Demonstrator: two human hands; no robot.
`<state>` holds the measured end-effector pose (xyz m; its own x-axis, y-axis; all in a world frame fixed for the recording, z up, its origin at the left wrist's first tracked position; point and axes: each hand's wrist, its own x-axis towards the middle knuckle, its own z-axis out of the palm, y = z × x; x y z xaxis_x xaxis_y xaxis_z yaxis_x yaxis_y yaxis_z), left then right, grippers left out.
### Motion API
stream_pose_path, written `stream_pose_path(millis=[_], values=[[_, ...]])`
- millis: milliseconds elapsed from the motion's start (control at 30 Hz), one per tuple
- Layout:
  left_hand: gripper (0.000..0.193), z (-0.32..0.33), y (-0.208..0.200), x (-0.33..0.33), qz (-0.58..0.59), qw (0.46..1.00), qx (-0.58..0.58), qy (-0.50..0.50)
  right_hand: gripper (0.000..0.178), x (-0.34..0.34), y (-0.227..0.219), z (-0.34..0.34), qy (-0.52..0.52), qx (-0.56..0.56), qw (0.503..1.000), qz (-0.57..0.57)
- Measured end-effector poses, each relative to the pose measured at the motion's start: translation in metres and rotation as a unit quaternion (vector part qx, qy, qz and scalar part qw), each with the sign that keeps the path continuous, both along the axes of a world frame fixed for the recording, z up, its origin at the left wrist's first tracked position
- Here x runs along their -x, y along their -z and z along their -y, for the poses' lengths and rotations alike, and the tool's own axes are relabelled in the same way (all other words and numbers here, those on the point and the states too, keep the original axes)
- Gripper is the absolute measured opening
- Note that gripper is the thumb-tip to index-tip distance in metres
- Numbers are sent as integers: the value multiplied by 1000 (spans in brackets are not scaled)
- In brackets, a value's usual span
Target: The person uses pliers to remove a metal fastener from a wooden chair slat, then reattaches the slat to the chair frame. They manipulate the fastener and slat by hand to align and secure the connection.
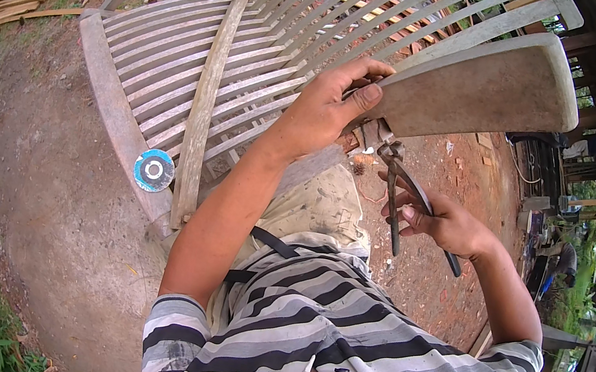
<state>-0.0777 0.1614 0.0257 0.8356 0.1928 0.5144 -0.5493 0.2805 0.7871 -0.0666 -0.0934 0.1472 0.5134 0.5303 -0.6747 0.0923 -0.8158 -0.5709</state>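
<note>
A weathered grey slatted wooden bench (206, 98) stands tilted in front of me. My left hand (331, 108) is closed round the near end of its broad, flat armrest (483, 87), thumb on one face and fingers over the edge. My right hand (439, 223) grips a pair of dark metal pincers (404, 181) by the handles, which are spread apart. The pincers' jaws meet a short wooden stub (375, 132) just below the armrest; whether they bite on anything there is too small to tell.
A round blue abrasive disc (154, 170) lies on the bench's front rail (116, 110). Wood offcuts and planks (14, 8) are piled at the far left and behind the bench. Bare earth (49, 238) surrounds it, with grass at the left. A timber shed with clutter (549, 206) stands at right.
</note>
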Motion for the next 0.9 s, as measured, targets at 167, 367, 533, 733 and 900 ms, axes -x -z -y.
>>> stream_pose_path(millis=[167,367,533,733,900], values=[[50,-3,-3,4,-17,1000,-15,22,62,-3,-4,-2,-16,45,999,-5],[51,-4,-6,6,-18,999,-19,22,55,-5,0,8,0,7,1000,-1],[39,-1,-4,2,-4,1000,3,5,64,-2,-12,-5,4,25,999,-23],[46,-3,-4,4,-11,1000,-23,3,64,-2,-15,-9,1,33,999,-22],[41,0,-4,4,-13,1000,-3,-1,65,-5,-10,-1,8,35,999,-16]])
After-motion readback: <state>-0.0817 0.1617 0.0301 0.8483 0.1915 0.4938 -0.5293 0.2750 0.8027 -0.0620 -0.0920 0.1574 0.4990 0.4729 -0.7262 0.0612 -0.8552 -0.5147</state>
